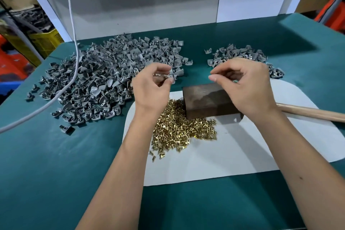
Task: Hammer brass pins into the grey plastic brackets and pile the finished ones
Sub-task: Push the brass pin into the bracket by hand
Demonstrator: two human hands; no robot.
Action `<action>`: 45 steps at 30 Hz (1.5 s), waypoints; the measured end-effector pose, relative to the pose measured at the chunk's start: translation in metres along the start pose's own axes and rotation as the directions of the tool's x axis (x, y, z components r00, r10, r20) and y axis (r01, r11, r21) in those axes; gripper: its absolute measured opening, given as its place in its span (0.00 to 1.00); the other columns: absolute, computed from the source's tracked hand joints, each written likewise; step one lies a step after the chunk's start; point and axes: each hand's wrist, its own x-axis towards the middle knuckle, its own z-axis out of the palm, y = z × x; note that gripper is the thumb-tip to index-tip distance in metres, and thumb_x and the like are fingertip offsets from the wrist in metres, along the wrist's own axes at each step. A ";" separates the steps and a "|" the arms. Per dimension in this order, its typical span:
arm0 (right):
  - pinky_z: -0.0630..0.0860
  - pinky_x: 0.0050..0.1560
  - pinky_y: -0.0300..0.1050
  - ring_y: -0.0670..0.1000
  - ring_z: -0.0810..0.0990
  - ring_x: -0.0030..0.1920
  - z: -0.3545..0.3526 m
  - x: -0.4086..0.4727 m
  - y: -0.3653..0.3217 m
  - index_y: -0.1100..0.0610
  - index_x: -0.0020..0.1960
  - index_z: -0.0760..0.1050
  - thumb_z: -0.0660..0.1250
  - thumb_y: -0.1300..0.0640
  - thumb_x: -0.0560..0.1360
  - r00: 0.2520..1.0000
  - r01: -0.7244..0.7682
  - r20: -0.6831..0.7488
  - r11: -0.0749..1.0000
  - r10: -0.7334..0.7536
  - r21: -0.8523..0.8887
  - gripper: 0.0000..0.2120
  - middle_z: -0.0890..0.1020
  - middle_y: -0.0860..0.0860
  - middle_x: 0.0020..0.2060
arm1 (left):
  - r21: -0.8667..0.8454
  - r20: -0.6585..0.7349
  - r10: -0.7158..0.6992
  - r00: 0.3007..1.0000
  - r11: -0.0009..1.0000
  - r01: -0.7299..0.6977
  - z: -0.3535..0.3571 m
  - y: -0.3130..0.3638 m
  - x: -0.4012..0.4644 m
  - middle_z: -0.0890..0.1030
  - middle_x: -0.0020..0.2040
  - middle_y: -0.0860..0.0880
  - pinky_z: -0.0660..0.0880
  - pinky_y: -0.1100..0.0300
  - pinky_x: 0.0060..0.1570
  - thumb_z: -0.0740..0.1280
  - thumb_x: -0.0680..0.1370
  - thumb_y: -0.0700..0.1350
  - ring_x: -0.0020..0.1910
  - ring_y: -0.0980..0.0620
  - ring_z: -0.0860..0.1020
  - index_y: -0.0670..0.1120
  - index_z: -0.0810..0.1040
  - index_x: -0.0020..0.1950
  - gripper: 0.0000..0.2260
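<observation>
My left hand (pixel 153 84) pinches one grey plastic bracket (pixel 173 76) above the near edge of the big pile of grey brackets (pixel 104 78) on the left. My right hand (pixel 246 84) hovers over a dark metal block (pixel 209 99), thumb and forefinger pressed together; whether a pin is between them I cannot tell. A heap of brass pins (pixel 179 129) lies on the white mat (pixel 242 151) below my hands. A smaller pile of brackets (pixel 240 54) sits at the back right. The wooden hammer handle (pixel 313 112) lies right of the block.
The green tabletop (pixel 56 164) stretches left and front. A grey cable (pixel 74 46) hangs down and crosses the big pile. A white panel (pixel 149 9) walls off the back. Yellow and orange crates (pixel 43 41) stand beyond the left edge.
</observation>
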 end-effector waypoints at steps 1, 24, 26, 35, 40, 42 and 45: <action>0.79 0.47 0.38 0.46 0.83 0.42 0.001 -0.001 -0.001 0.56 0.46 0.86 0.77 0.60 0.72 1.000 0.018 -0.024 1.000 -0.018 0.009 0.03 0.85 0.47 0.41 | -0.053 0.009 -0.013 1.000 0.998 0.014 0.004 0.002 -0.002 0.85 0.48 0.56 0.81 0.64 0.49 0.77 0.73 0.36 0.44 0.57 0.84 0.50 0.84 0.50 0.12; 0.76 0.61 0.38 0.40 0.84 0.49 0.012 -0.012 -0.016 0.51 0.61 0.81 0.76 0.58 0.73 0.994 0.088 -0.060 0.996 -0.090 -0.034 0.18 0.86 0.41 0.41 | -0.597 0.316 -0.019 0.948 0.773 0.215 0.022 0.018 -0.019 0.86 0.41 0.47 0.81 0.60 0.45 0.66 0.81 0.33 0.38 0.51 0.82 0.41 0.80 0.64 0.12; 0.75 0.63 0.39 0.39 0.84 0.49 0.014 -0.014 -0.019 0.50 0.61 0.79 0.77 0.58 0.72 0.995 0.070 -0.064 0.997 -0.072 -0.031 0.19 0.86 0.41 0.40 | -0.585 0.322 -0.029 0.946 0.779 0.223 0.023 0.019 -0.020 0.85 0.39 0.50 0.78 0.61 0.42 0.65 0.82 0.34 0.35 0.52 0.80 0.42 0.80 0.64 0.12; 0.80 0.54 0.51 0.41 0.85 0.47 0.017 -0.017 -0.022 0.49 0.56 0.77 0.76 0.57 0.72 0.994 0.025 -0.102 0.999 -0.028 -0.033 0.15 0.85 0.38 0.38 | -0.568 0.312 -0.015 0.950 0.798 0.199 0.026 0.019 -0.021 0.86 0.45 0.42 0.80 0.61 0.43 0.69 0.80 0.36 0.37 0.51 0.81 0.38 0.84 0.59 0.09; 0.80 0.56 0.46 0.41 0.85 0.46 0.016 -0.016 -0.019 0.51 0.55 0.77 0.76 0.58 0.72 0.995 0.061 -0.083 0.998 -0.063 -0.026 0.15 0.85 0.39 0.38 | -0.607 0.318 -0.039 0.947 0.759 0.235 0.029 0.018 -0.022 0.85 0.43 0.45 0.79 0.61 0.44 0.68 0.80 0.35 0.39 0.51 0.80 0.41 0.85 0.56 0.07; 0.79 0.57 0.44 0.41 0.85 0.45 0.017 -0.015 -0.017 0.52 0.55 0.77 0.77 0.59 0.71 0.993 0.081 -0.079 0.996 -0.083 -0.027 0.15 0.85 0.40 0.39 | -0.609 0.315 -0.041 0.948 0.757 0.235 0.030 0.018 -0.022 0.84 0.42 0.45 0.79 0.60 0.43 0.68 0.80 0.35 0.39 0.51 0.80 0.42 0.85 0.55 0.07; 0.79 0.57 0.45 0.41 0.85 0.45 0.018 -0.015 -0.017 0.53 0.55 0.77 0.77 0.59 0.71 0.993 0.095 -0.071 0.995 -0.097 -0.028 0.15 0.85 0.40 0.39 | -0.594 0.309 -0.037 0.950 0.773 0.223 0.029 0.018 -0.021 0.84 0.40 0.45 0.79 0.61 0.43 0.69 0.80 0.35 0.38 0.51 0.79 0.41 0.85 0.55 0.07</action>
